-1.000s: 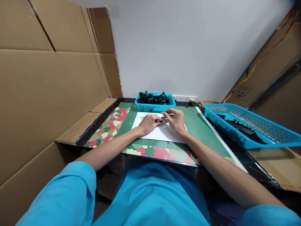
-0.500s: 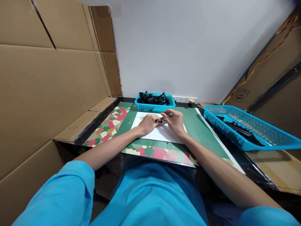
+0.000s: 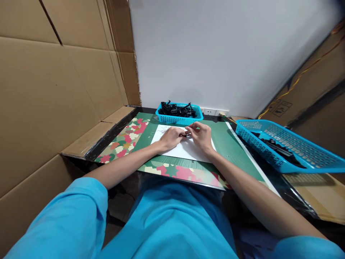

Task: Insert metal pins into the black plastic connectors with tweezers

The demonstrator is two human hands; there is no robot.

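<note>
My left hand (image 3: 171,138) is closed on a small black part (image 3: 186,135) above a white sheet (image 3: 183,151). Close beside it, my right hand (image 3: 200,135) pinches at the same spot, thumb and forefinger together; whatever its fingertips hold is too small to make out. The part is mostly covered by my fingers. A scatter of tiny dark pieces (image 3: 162,131) lies on the sheet's far left, just past my left hand.
A blue basket (image 3: 176,119) of black plastic parts stands at the back by the wall. To the right is a larger blue basket (image 3: 296,138) with long black pieces. The green mat (image 3: 229,140) covers the table; cardboard (image 3: 54,90) walls the left side.
The view has shifted slightly, so the table sits a little higher in the picture. Both hands stay together over the sheet, with only slight movement of the right fingers.
</note>
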